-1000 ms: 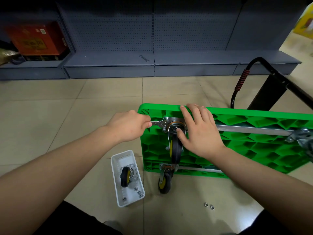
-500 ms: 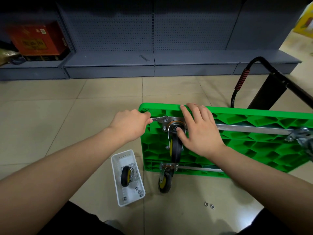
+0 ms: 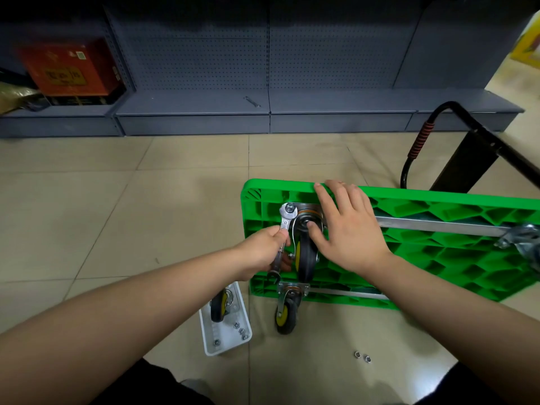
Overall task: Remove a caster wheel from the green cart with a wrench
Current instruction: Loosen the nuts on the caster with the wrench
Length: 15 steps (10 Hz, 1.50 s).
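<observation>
Caster wheel (image 3: pixel 306 255) remains bolted to the upturned green cart (image 3: pixel 438 252). Left hand (image 3: pixel 263 252) grips the wrench (image 3: pixel 282 244) on a corner nut; right hand (image 3: pixel 347 229), fingers flat, steadies it. 2 nuts (image 3: pixel 362 356) lie loose.

No legible text; red box (image 3: pixel 68 72) lettering blurred

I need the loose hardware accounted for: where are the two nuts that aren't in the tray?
In the head view, the two loose nuts lie side by side on the floor tiles, lower right of centre, in front of the green cart and right of the white tray.
</observation>
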Tool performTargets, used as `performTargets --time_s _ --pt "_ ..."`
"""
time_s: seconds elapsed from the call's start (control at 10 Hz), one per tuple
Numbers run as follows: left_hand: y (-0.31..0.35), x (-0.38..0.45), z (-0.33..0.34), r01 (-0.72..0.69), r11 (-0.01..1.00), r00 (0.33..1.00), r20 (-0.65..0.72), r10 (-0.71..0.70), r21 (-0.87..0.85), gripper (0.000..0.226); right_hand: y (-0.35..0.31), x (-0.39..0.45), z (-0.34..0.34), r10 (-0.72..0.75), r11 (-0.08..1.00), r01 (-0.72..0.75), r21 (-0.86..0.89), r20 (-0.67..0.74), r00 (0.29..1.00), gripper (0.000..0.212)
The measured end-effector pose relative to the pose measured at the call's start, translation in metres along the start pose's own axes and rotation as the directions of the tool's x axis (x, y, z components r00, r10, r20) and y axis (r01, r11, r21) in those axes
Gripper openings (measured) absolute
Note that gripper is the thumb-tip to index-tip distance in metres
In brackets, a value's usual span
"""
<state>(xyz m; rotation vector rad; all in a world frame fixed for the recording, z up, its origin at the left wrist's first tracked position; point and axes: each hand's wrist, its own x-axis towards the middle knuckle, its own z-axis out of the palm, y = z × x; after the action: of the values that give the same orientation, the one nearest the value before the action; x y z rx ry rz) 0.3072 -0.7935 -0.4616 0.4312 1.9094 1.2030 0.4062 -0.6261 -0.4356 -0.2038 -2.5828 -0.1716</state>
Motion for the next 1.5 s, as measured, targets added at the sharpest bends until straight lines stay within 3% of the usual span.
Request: performTargets --time_s 0.1,0.3,0.4,0.5,0.6,0.8,1.1,1.2,1.3,1.4,1.5 --pt "0.001 -0.005 -0.007 0.106 0.985 0.989 0.119 -0.091 -0.132 0.036 0.001 -0.001 0.000 -0.004 1.000 0.004 0.002 -0.003 1.000 0.067" --pt "0.013 -0.012 -0.045 0.024 0.999 0.971 0.237 -0.032 0.036 0.034 0.000 0.000 0.001 0.005 1.000 -0.005 0.001 -0.007 1.000 0.067" --pt "0.024 -0.010 -0.067 -0.196 0.848 0.980 0.135 0.147 0.492 0.032 0.000 0.000 0.001 0.005 1.000 -0.005 -0.001 -0.004 1.000 0.068" --pt "0.037 -0.008 -0.086 -0.248 0.492 0.944 0.095 0.316 0.835 0.033 0.000 -0.001 0.001 0.003 1.000 -0.003 -0.002 -0.003 1.000 0.067" --pt "0.047 -0.009 -0.094 -0.161 0.393 0.943 0.024 0.331 0.905 0.034 0.000 0.000 0.000 0.004 1.000 -0.004 0.002 -0.006 1.000 0.067" --pt "0.048 -0.009 -0.093 -0.122 0.339 0.954 0.016 0.298 0.933 0.035 0.000 -0.001 0.000 0.004 1.000 -0.004 -0.003 0.005 1.000 0.068" --pt "0.042 -0.008 -0.081 -0.143 0.403 0.942 -0.001 0.336 0.904 0.035 0.000 -0.001 0.000 0.010 1.000 -0.010 -0.006 0.007 1.000 0.068" --pt "0.036 -0.006 -0.073 -0.091 0.360 0.926 -0.054 0.374 0.928 0.033 0.000 -0.001 0.000 0.006 1.000 -0.006 -0.005 0.010 1.000 0.068" --pt "0.019 -0.001 -0.057 -0.114 0.570 0.935 -0.106 0.338 0.814 0.036 0.000 0.000 -0.001 0.005 1.000 -0.005 -0.010 0.008 1.000 0.068" --pt "0.001 0.005 -0.033 -0.125 0.893 0.975 -0.111 0.191 0.432 0.036 0.000 0.000 -0.001 0.006 1.000 -0.006 -0.005 0.006 1.000 0.068" --pt "-0.004 0.006 -0.009 -0.055 0.996 0.994 -0.087 0.061 0.064 0.038 -0.001 0.000 -0.001 0.010 1.000 -0.010 -0.004 0.011 1.000 0.068"
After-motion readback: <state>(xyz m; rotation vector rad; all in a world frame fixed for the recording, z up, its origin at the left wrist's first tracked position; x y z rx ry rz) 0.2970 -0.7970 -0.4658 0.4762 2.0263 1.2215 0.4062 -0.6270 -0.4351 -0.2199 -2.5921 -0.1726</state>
